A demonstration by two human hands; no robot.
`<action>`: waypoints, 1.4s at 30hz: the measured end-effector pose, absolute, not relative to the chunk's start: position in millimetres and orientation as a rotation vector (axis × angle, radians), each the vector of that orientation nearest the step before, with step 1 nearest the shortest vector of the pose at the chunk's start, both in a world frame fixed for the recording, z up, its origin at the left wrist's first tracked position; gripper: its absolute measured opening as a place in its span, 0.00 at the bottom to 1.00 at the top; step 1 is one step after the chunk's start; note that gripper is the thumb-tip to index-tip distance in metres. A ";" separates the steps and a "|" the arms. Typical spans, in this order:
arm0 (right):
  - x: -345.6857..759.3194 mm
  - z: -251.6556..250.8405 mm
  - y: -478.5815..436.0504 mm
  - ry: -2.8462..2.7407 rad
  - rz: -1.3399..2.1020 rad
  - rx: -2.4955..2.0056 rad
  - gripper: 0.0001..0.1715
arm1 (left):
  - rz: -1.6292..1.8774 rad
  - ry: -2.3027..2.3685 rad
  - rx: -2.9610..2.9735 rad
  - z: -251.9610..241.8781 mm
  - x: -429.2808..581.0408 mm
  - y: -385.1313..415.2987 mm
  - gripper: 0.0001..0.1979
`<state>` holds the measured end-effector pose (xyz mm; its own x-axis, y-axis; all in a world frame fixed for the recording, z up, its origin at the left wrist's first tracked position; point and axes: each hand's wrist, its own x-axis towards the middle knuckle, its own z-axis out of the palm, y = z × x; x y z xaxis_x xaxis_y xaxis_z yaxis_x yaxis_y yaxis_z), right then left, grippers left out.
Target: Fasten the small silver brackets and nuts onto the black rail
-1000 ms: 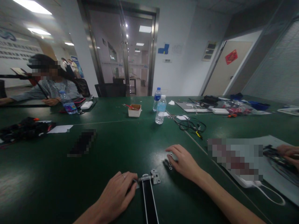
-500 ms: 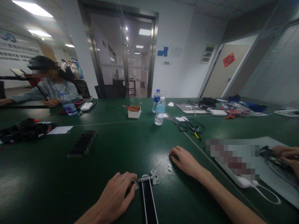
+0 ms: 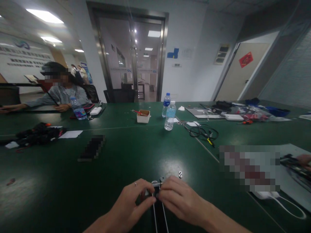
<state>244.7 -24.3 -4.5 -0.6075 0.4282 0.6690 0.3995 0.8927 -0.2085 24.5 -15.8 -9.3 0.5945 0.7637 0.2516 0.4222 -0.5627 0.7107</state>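
A long black bar (image 3: 160,218) with pale edges lies on the green table, pointing away from me. At its far end a short metal rod (image 3: 157,184) runs crosswise, with metal bracket pieces at its ends. My left hand (image 3: 132,202) is closed around the left bracket, with thumb and fingers at the rod's left end. My right hand (image 3: 181,200) has its fingertips pinched together at the rod's right end, covering most of the right bracket. What sits between those fingertips is hidden. Two small rings (image 3: 180,174) lie just beyond my right hand.
Two water bottles (image 3: 170,116) and a small open box (image 3: 143,117) stand farther back. Black cables (image 3: 202,131) lie to the right, near a white power strip (image 3: 264,194). Another person's hand (image 3: 305,160) is at the right edge. Across the table sits a person (image 3: 60,92).
My right hand has come left and toward me, from beside the small rings to the rod's right end. My left hand stays at the left bracket. The view has turned slightly left.
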 end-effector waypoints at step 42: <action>262.7 -18.4 -3.5 -2.437 0.294 -1.076 0.08 | 0.459 1.149 2.193 -1.3 12.5 7.8 0.10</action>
